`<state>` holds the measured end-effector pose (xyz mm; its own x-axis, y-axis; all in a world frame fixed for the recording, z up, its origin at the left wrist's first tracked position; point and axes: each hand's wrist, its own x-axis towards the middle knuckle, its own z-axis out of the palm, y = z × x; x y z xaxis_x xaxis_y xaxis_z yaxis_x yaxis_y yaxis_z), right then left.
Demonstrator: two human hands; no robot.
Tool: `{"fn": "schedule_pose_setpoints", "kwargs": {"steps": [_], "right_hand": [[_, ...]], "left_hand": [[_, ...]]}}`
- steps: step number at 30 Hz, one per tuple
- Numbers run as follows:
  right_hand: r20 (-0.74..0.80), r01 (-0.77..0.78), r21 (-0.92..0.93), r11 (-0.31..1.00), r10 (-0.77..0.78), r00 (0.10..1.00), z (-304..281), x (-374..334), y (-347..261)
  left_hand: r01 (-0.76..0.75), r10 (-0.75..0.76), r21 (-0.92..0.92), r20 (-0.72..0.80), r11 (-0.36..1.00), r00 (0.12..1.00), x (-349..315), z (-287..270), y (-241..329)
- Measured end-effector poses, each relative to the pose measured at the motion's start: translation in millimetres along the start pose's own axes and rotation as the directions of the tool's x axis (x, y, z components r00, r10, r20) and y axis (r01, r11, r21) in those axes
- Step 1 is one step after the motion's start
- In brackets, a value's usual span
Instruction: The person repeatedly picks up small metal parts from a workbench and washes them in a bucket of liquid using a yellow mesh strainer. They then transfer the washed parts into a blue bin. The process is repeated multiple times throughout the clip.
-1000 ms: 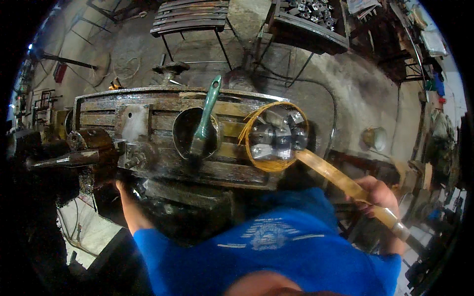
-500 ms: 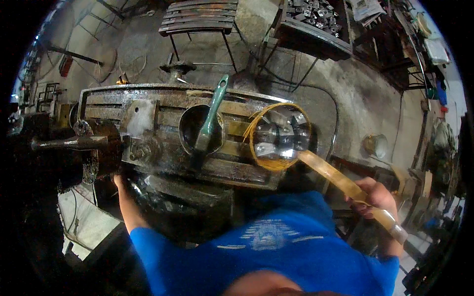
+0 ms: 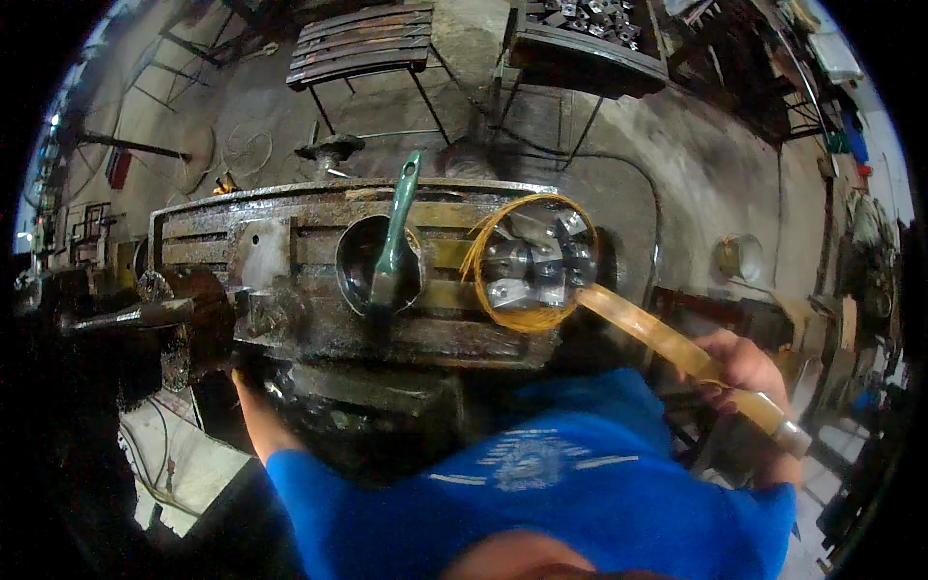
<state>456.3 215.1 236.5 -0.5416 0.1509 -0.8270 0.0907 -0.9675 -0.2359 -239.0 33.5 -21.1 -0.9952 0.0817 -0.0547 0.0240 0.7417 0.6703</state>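
My right hand (image 3: 739, 365) is closed around a long, flat tan strip (image 3: 652, 329), whose far end meets the near right rim of a round yellow basket (image 3: 486, 302). Several shiny metal pieces (image 3: 537, 259) lie inside the basket. My left forearm reaches toward the dark machine parts at the left; the left hand (image 3: 238, 377) is mostly hidden in shadow there, its fingers out of sight. Between the two stands a round dark pot (image 3: 346, 275), with a green-handled brush (image 3: 394, 242) resting in it.
Basket and pot stand on a slotted, oily metal machine table (image 3: 435, 340). A metal lever (image 3: 135, 317) juts out at the left. Beyond are a slatted stool (image 3: 360, 43) and a bin (image 3: 590, 60) heaped with metal pieces. A bucket (image 3: 739, 258) lies at the right.
The whole view has shifted slightly, so the table and basket appear a little further left. My right hand keeps its hold on the strip, which still meets the basket's rim.
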Motion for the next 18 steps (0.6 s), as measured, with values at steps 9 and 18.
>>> {"fn": "schedule_pose_setpoints", "kwargs": {"steps": [9,18], "right_hand": [[0.013,0.043,-0.016,0.999,-0.043,0.999,2,0,4],[0.058,0.03,0.008,1.0,-0.03,0.998,0,-2,0]], "left_hand": [[-0.007,0.006,-0.054,-0.011,0.999,1.0,-5,5,0],[0.247,-0.219,0.147,-0.182,0.958,0.959,-35,-29,27]]}}
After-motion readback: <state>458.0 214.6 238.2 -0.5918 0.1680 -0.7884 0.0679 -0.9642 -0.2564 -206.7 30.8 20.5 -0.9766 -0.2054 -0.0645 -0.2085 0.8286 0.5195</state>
